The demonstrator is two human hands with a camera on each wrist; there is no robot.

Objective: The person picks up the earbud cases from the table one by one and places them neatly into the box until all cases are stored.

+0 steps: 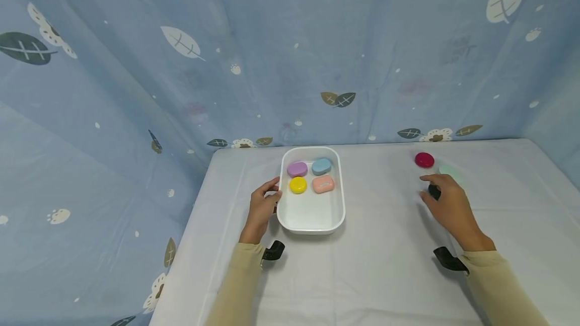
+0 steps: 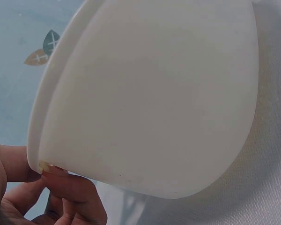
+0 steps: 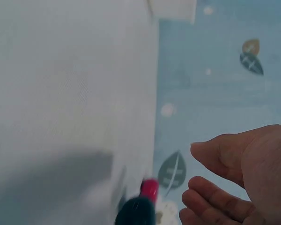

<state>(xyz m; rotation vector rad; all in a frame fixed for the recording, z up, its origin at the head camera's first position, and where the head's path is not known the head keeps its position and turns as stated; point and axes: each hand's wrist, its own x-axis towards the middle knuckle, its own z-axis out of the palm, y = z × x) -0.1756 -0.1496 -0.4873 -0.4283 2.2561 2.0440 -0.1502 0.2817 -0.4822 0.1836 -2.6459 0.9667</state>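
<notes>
My left hand (image 1: 261, 210) grips the left rim of a white tray (image 1: 310, 218) with thumb and fingers; the left wrist view shows this pinch on the tray (image 2: 150, 103). Inside the tray lie a purple soap (image 1: 297, 169), a blue soap (image 1: 321, 166), a yellow soap (image 1: 298, 185) and a pink soap (image 1: 323, 184). Over on the right, my right hand (image 1: 450, 209) hovers with thumb and fingers apart, holding nothing. Close by it are a dark rounded piece (image 1: 434, 192), a red soap (image 1: 424, 160) and a pale green piece (image 1: 450, 171), partly hidden behind the hand.
A white cloth covers the table (image 1: 376, 265). Blue patterned curtain (image 1: 272, 54) hangs along the back and left side. Black wrist mounts (image 1: 450, 259) stick out from both sleeves.
</notes>
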